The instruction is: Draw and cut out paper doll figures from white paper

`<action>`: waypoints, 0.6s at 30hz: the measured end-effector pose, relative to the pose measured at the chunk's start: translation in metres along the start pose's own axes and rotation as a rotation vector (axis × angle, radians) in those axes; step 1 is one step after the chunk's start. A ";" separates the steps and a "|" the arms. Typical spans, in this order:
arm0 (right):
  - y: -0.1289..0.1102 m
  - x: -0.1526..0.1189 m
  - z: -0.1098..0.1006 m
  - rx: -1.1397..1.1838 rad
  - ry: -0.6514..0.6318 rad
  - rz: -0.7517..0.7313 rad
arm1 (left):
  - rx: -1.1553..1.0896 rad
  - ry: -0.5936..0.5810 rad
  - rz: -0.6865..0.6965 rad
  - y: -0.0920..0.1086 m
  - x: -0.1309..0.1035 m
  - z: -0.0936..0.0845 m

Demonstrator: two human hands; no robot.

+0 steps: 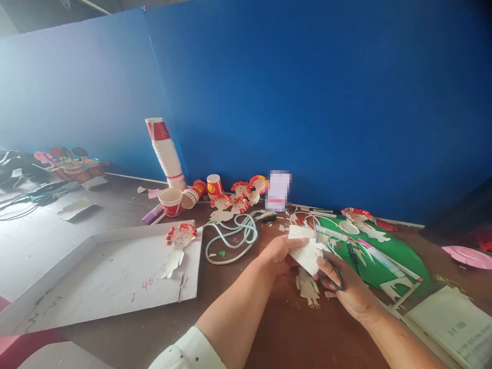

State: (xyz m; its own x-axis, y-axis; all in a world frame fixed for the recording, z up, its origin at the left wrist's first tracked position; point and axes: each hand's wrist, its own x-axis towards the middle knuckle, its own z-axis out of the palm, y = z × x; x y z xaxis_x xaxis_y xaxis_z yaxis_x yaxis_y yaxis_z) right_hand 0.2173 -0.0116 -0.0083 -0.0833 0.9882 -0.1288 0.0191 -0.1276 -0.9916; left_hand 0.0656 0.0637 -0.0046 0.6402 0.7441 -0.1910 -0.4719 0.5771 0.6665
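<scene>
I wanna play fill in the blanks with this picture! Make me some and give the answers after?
1. The scissors are in the person's ____ hand.
2. The left hand holds paper whose colour is ____.
3. The rounded mat under the pens is coloured ____.
4. The tall, leaning stack near the wall is made of paper ____.

Missing words: right; white; green; cups

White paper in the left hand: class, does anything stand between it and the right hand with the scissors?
Nothing visible does. The left hand holds the white paper, and the right hand has the scissors at its edge. The cut-out figure lies below, out of the way.
</scene>
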 end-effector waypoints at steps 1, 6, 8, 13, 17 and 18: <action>-0.002 -0.001 0.001 0.025 -0.020 -0.021 | -0.010 -0.010 -0.005 0.000 0.000 -0.001; -0.013 -0.002 0.001 0.101 -0.090 -0.033 | -0.053 -0.030 0.019 0.003 -0.002 -0.001; -0.014 -0.002 0.001 0.063 -0.077 -0.021 | -0.066 -0.027 0.020 0.003 -0.002 0.000; -0.007 0.000 -0.003 -0.081 -0.046 -0.021 | -0.033 -0.021 0.052 0.000 -0.001 0.001; -0.001 0.001 -0.006 -0.100 -0.021 -0.036 | -0.031 -0.006 0.089 -0.004 0.001 0.001; 0.000 0.001 -0.007 -0.110 -0.021 -0.042 | -0.034 0.008 0.094 -0.004 0.001 0.002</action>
State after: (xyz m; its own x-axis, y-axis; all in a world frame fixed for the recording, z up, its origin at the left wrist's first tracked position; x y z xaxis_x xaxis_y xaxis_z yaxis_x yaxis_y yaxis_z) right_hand 0.2237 -0.0103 -0.0083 -0.1069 0.9903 -0.0885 0.1242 -0.0751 -0.9894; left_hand 0.0693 0.0615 -0.0063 0.5872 0.7982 -0.1345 -0.5505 0.5156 0.6567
